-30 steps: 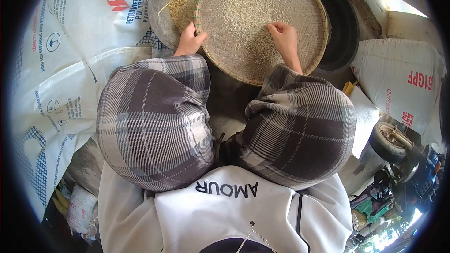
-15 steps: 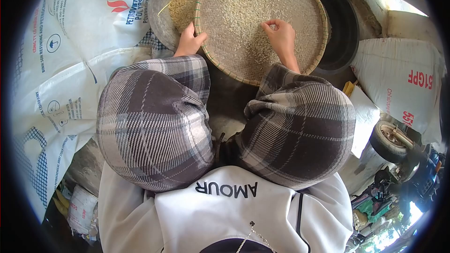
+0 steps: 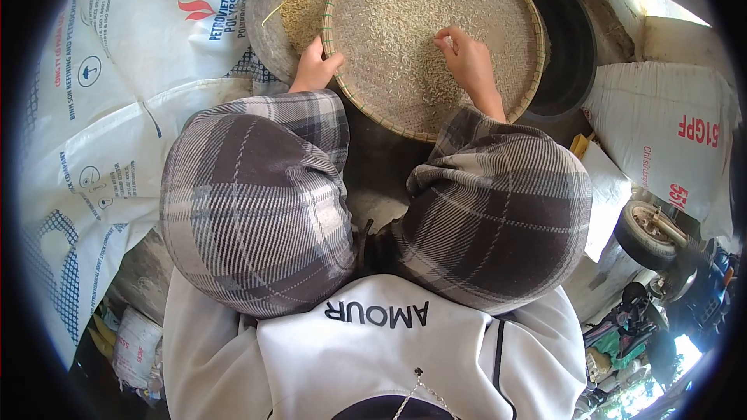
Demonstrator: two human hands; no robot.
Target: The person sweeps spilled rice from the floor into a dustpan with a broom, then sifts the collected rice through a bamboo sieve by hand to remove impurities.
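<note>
A round woven tray (image 3: 366, 97) with a green-bound rim holds pale grains (image 3: 401, 12), spread thickest at its upper middle and toward its lower middle. My left hand (image 3: 315, 68) grips the tray's left rim, with the thumb over the edge and the fingers under it. Above the grains at the tray's right half is my right hand (image 3: 469, 62), thumb and forefinger pinched together; whatever lies between them is too small to make out.
Yellowish grain (image 3: 307, 4) fills a basin (image 3: 268, 31) behind the tray's left side. A dark tub (image 3: 572, 47) sits under its right side. White printed sacks (image 3: 117, 70) lie left, another sack (image 3: 661, 124) right. A wheel (image 3: 646, 233) shows at lower right.
My right hand has shifted slightly up, and its fingers have turned a little over the grains. My left hand stays on the rim.
</note>
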